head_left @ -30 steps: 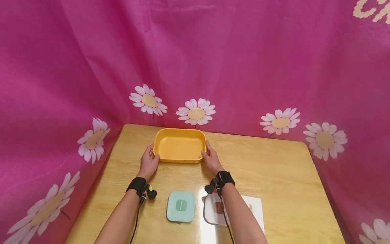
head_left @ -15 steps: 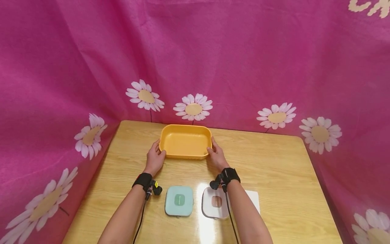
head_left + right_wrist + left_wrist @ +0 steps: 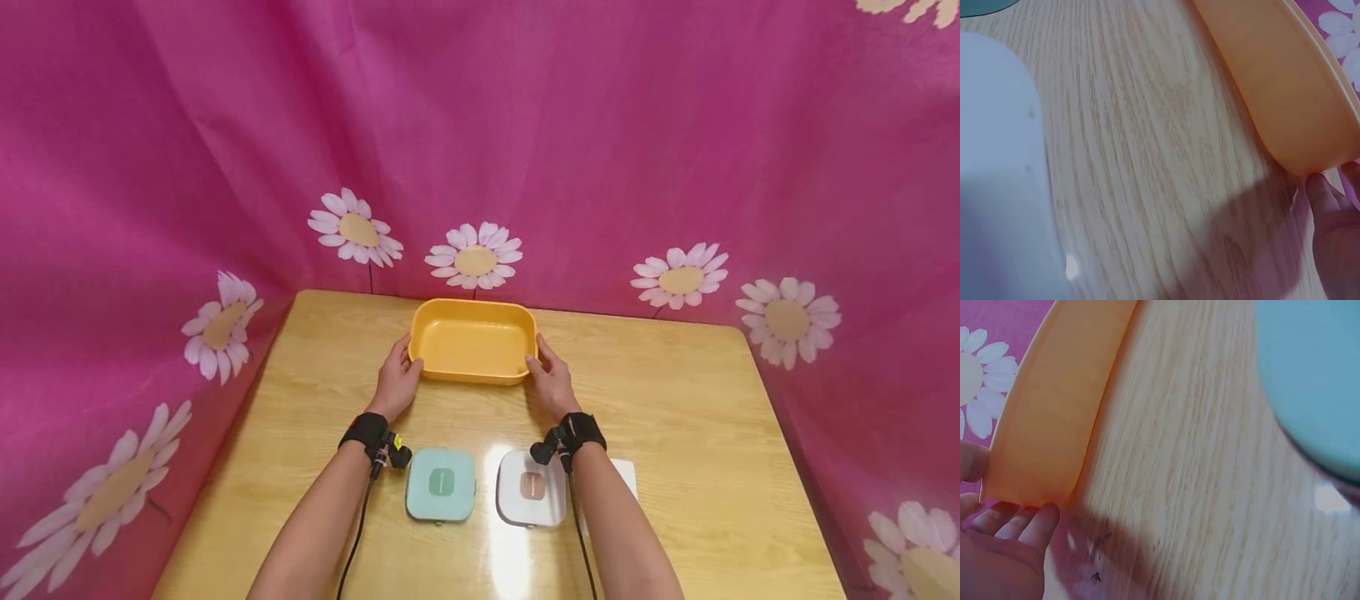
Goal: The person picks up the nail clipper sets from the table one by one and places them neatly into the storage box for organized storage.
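A yellow plastic tray [image 3: 474, 340], rectangular with rounded corners and raised walls, sits near the back of the table with nothing inside it. My left hand [image 3: 397, 383] grips its left end, the thumb over the rim at the near corner. At the right end, my right hand [image 3: 555, 387] holds it the same way. In the left wrist view, several fingertips [image 3: 1041, 528] press the outside of the tray's wall [image 3: 1054, 406]. The right wrist view has my fingers [image 3: 1319, 194] against the tray's lower corner [image 3: 1297, 119].
Closer to me on the wooden table [image 3: 690, 433] lie a mint-green square case [image 3: 441, 504] and a white one [image 3: 517, 510] with a brown label. A white sheet or box [image 3: 624, 473] is partly hidden under my right forearm. A pink flowered cloth [image 3: 585, 150] stands behind the table.
Both hands have moved the yellow tray to the right along the back of the table, keeping their grip at its ends. The two square cases stay where they were.
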Demonstrator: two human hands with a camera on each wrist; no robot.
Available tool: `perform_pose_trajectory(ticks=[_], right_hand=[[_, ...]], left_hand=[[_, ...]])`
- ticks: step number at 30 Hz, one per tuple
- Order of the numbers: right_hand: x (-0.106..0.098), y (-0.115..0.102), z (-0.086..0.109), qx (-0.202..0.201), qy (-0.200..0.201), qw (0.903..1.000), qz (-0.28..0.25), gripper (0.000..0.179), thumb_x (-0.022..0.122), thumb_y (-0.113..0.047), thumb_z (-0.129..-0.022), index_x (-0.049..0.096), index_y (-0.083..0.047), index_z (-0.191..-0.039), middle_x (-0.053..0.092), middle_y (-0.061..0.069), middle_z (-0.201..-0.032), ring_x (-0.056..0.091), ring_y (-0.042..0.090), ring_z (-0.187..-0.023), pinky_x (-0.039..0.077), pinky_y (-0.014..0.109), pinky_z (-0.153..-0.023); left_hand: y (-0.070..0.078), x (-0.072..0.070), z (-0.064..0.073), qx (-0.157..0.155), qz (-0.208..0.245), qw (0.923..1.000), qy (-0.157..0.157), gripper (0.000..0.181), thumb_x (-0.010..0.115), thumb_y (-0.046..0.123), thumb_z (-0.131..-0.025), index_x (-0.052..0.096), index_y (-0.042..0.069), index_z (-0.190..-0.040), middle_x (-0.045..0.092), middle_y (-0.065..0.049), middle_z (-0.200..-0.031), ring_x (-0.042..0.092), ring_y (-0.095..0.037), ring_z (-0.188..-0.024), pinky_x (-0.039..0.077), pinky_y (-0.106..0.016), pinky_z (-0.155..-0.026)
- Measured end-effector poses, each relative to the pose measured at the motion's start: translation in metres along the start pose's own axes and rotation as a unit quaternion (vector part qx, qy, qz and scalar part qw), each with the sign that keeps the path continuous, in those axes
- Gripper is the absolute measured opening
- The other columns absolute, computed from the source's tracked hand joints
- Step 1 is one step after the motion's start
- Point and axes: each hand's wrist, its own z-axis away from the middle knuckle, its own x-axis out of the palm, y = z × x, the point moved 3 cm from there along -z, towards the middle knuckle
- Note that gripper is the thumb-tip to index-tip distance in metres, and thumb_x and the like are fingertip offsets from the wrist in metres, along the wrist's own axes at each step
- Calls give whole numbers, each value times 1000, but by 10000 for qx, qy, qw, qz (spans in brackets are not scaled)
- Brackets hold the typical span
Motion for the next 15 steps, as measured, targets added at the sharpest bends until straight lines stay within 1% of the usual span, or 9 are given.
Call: perform_pose_trajectory(ticks=[4, 7, 8, 10, 12, 14, 15], right_hand=[[-9, 2, 5, 0, -16, 10000, 15, 62, 48, -11, -112, 21, -11, -167, 22, 8, -173, 27, 22, -157, 34, 39, -121], [-15, 1, 7, 91, -14, 10000, 24, 61, 46, -11, -112, 20, -12, -167, 21, 7, -173, 27, 21, -157, 33, 38, -121], [-17, 0, 7, 119, 11, 9999, -25, 61, 46, -11, -112, 20, -13, -167, 21, 7, -173, 27, 20, -157, 33, 38, -121], [-21, -3, 6, 101, 72, 9998, -151, 61, 46, -11, -112, 20, -12, -168, 21, 8, -173, 27, 21, -157, 33, 38, -122], [-23, -5, 4, 43, 87, 9998, -164, 61, 46, -13, -112, 20, -14, -168, 22, 8, -173, 27, 20, -157, 33, 38, -122], [-25, -5, 5, 1, 44, 9999, -150, 61, 46, -14, -113, 20, -14, -167, 21, 8, -173, 26, 21, -157, 33, 39, -122], [-26, -3, 6, 2, 38, 10000, -63, 61, 46, -14, -113, 19, -13, -167, 21, 8, -173, 25, 20, -158, 33, 38, -122]], left_hand=[[0, 10, 2, -168, 62, 9998, -82, 61, 49, 11, -110, 25, 10, -166, 33, -15, -169, 38, -30, -153, 37, -45, -120], [1, 16, 1, -318, 15, 9994, -133, 61, 50, 12, -111, 25, 12, -167, 32, -11, -170, 37, -26, -154, 36, -43, -121], [2, 18, -1, -321, 9, 9993, -171, 62, 49, 13, -111, 24, 12, -167, 32, -11, -170, 37, -26, -154, 35, -42, -121], [6, 21, -4, -232, 17, 9995, -217, 61, 49, 13, -111, 24, 12, -167, 31, -11, -171, 36, -26, -155, 35, -42, -122], [10, 22, -6, -134, 73, 9997, -214, 61, 48, 13, -111, 24, 11, -167, 31, -13, -170, 36, -28, -154, 34, -43, -122], [12, 24, -5, -106, 162, 9996, -183, 61, 48, 11, -111, 25, 11, -167, 33, -14, -169, 37, -29, -154, 35, -44, -121], [12, 25, -3, -121, 213, 9995, -177, 60, 49, 11, -111, 25, 10, -166, 34, -15, -169, 37, -28, -154, 35, -44, -121]])
